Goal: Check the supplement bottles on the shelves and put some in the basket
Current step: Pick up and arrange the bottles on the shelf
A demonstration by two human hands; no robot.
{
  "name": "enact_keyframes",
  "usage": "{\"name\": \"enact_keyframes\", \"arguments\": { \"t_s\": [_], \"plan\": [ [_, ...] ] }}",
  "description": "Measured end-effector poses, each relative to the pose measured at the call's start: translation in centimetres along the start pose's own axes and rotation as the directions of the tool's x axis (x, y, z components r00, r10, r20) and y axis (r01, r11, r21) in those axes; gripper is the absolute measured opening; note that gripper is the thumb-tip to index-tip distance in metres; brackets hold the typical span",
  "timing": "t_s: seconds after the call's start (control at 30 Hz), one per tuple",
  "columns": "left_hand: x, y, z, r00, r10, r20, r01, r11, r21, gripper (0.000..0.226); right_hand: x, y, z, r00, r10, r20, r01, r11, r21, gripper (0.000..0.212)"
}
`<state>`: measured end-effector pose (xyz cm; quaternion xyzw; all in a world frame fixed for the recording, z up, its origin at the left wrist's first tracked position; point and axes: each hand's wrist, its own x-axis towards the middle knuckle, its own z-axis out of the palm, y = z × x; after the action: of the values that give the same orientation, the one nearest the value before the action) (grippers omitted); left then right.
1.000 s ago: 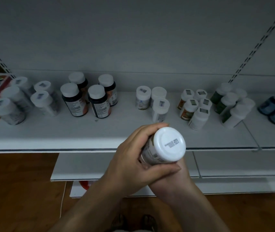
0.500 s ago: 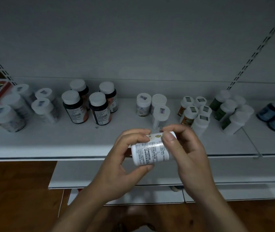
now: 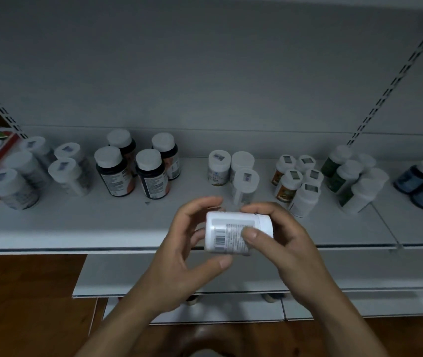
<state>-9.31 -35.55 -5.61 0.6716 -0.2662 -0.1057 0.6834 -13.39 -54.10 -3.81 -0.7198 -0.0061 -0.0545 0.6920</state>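
Left hand (image 3: 179,243) cups the base end of the white supplement bottle (image 3: 231,234), fingers curled over it, thumb underneath. Right hand (image 3: 290,240) grips the cap end, thumb pressed flat on the label. That bottle lies sideways in mid-air, barcode and small print turned up to the camera, just in front of the shelf (image 3: 76,228) edge. Behind it on the shelf stand 3 white bottles (image 3: 219,167), 4 dark bottles (image 3: 113,173) to their left, and green-labelled bottles (image 3: 336,180) off to the right.
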Motion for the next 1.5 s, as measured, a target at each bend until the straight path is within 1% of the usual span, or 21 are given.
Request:
{"name": "enact_keyframes", "arguments": {
  "t_s": [0.07, 0.13, 0.2, 0.27, 0.37, 0.43, 0.5, 0.57, 0.63, 0.73, 0.8, 0.87, 0.93, 1.0, 1.07, 1.13, 1.17, 1.27, 1.33, 1.43, 1.5],
  "plan": [
    [0.1, 0.0, -0.1, 1.0, 0.031, 0.006, -0.031, 0.999, 0.018, 0.047, -0.2, 0.2, -0.1, 0.998, 0.053, 0.021, -0.055, 0.997, 0.062, 0.035],
    [0.2, 0.3, -0.2, 1.0, -0.021, -0.023, 0.02, 0.999, -0.032, 0.04, -0.4, 0.1, -0.1, 0.997, 0.027, 0.078, -0.032, 0.998, 0.057, 0.042],
    [0.2, 0.5, -0.2, 0.993, -0.103, -0.055, 0.097, 0.991, -0.091, 0.043, -0.5, 0.0, 0.0, 0.996, -0.017, 0.09, 0.013, 0.999, 0.048, 0.044],
    [0.1, 0.5, -0.2, 0.991, -0.127, -0.053, 0.123, 0.99, -0.075, 0.048, -0.4, 0.0, 0.2, 0.998, -0.021, 0.064, 0.017, 0.998, 0.069, 0.038],
    [-0.1, 0.2, -0.3, 0.998, -0.06, 0.006, 0.06, 0.998, 0.01, 0.056, -0.1, 0.2, 0.5, 0.997, 0.066, 0.034, -0.07, 0.991, 0.118, 0.034],
    [-0.2, 0.1, -0.3, 1.0, -0.023, 0.002, 0.023, 1.0, 0.02, 0.049, -0.1, 0.3, 0.4, 0.995, 0.084, 0.048, -0.09, 0.987, 0.134, 0.037],
    [-0.1, 0.3, -0.3, 0.998, -0.056, -0.034, 0.054, 0.998, -0.041, 0.041, -0.2, 0.3, 0.4, 0.995, 0.051, 0.083, -0.061, 0.99, 0.126, 0.041],
    [-0.1, 0.5, -0.3, 0.991, -0.118, -0.069, 0.111, 0.988, -0.104, 0.04, -0.3, 0.2, 0.5, 0.995, 0.016, 0.1, -0.028, 0.992, 0.122, 0.044],
    [-0.1, 0.5, -0.4, 0.987, -0.144, -0.074, 0.135, 0.984, -0.114, 0.041, -0.2, 0.2, 0.7, 0.996, -0.005, 0.089, -0.006, 0.992, 0.124, 0.041],
    [-0.3, 0.3, -0.6, 0.996, -0.088, -0.032, 0.085, 0.993, -0.083, 0.054, 0.1, 0.5, 0.9, 0.998, 0.035, 0.054, -0.043, 0.989, 0.139, 0.037],
    [-0.2, 0.2, -0.7, 0.998, -0.059, -0.035, 0.056, 0.996, -0.075, 0.048, 0.1, 0.6, 0.8, 0.997, 0.051, 0.058, -0.059, 0.987, 0.149, 0.037],
    [-0.1, 0.3, -0.6, 0.995, -0.078, -0.067, 0.07, 0.992, -0.106, 0.042, 0.0, 0.4, 0.8, 0.996, 0.025, 0.081, -0.037, 0.989, 0.145, 0.042],
    [0.0, 0.4, -0.5, 0.991, -0.107, -0.084, 0.096, 0.988, -0.121, 0.043, -0.1, 0.4, 0.7, 0.996, -0.001, 0.091, -0.012, 0.99, 0.141, 0.043],
    [0.0, 0.4, -0.6, 0.989, -0.127, -0.073, 0.119, 0.987, -0.108, 0.048, 0.1, 0.5, 0.7, 0.997, -0.007, 0.073, -0.003, 0.991, 0.131, 0.038],
    [-0.1, 0.2, -0.7, 0.993, -0.106, -0.046, 0.103, 0.992, -0.074, 0.051, 0.2, 0.7, 0.8, 0.998, 0.032, 0.051, -0.039, 0.991, 0.125, 0.035],
    [-0.1, 0.1, -0.7, 0.997, -0.066, -0.039, 0.064, 0.997, -0.035, 0.048, 0.2, 0.9, 0.8, 0.996, 0.077, 0.045, -0.083, 0.988, 0.129, 0.037],
    [-0.1, 0.1, -0.7, 0.996, -0.07, -0.05, 0.068, 0.997, -0.043, 0.044, 0.1, 0.9, 0.7, 0.996, 0.076, 0.048, -0.081, 0.989, 0.127, 0.039],
    [0.2, 0.2, -0.5, 0.986, -0.136, -0.098, 0.124, 0.986, -0.113, 0.043, 0.0, 0.7, 0.7, 0.997, 0.007, 0.079, -0.015, 0.994, 0.107, 0.046],
    [0.2, 0.3, -0.4, 0.985, -0.15, -0.087, 0.14, 0.984, -0.105, 0.047, 0.1, 0.7, 0.8, 0.998, -0.009, 0.065, 0.002, 0.994, 0.111, 0.043],
    [0.1, 0.1, -0.6, 0.995, -0.087, -0.04, 0.085, 0.994, -0.061, 0.049, 0.3, 0.8, 0.9, 0.999, 0.038, 0.011, -0.039, 0.995, 0.095, 0.037],
    [0.2, 0.0, -0.6, 0.995, -0.075, -0.06, 0.072, 0.996, -0.062, 0.042, 0.3, 0.8, 0.8, 0.999, 0.038, 0.026, -0.041, 0.994, 0.106, 0.04]
  ]
}}
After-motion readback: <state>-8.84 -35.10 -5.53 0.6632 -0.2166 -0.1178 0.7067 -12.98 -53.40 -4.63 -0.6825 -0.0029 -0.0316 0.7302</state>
